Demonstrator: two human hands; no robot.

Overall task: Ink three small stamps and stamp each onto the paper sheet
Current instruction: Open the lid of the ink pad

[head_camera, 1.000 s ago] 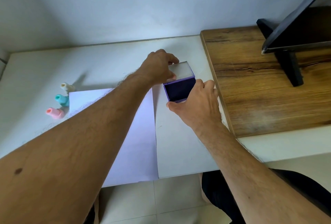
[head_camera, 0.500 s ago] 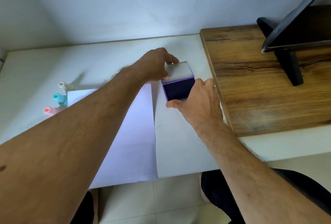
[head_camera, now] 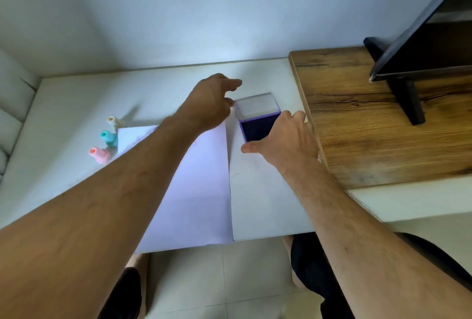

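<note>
Over by the desk's left side three small plastic stamps stand in a short row: a pink one (head_camera: pixel 98 154) nearest, a teal one (head_camera: pixel 109 138) behind it, and a cream one (head_camera: pixel 114 121) furthest back. All three sit just off the left edge of the white paper sheet (head_camera: pixel 196 191), untouched, so no inking has begun, I'd say. They look parked there to be picked up one at a time. The sheet lies flat on the white desk (head_camera: pixel 76 104), its near edge overhanging the front a little.

The left hand (head_camera: pixel 209 104) reaches across the sheet, fingers loosely spread and holding nothing, hovering just beside the clear flipped-back lid (head_camera: pixel 256 104) of the purple ink pad box (head_camera: pixel 255 128). Lid open, the dark pad faces up, ready for a stamp.

The right hand (head_camera: pixel 283 142) has its thumb at the box's near corner and fingers along its right side, apparently steadying it so it doesn't slide; how firmly it grips I cannot tell.

Further right is a brown wooden board (head_camera: pixel 383 127) carrying a black monitor (head_camera: pixel 434 38) on its stand.
</note>
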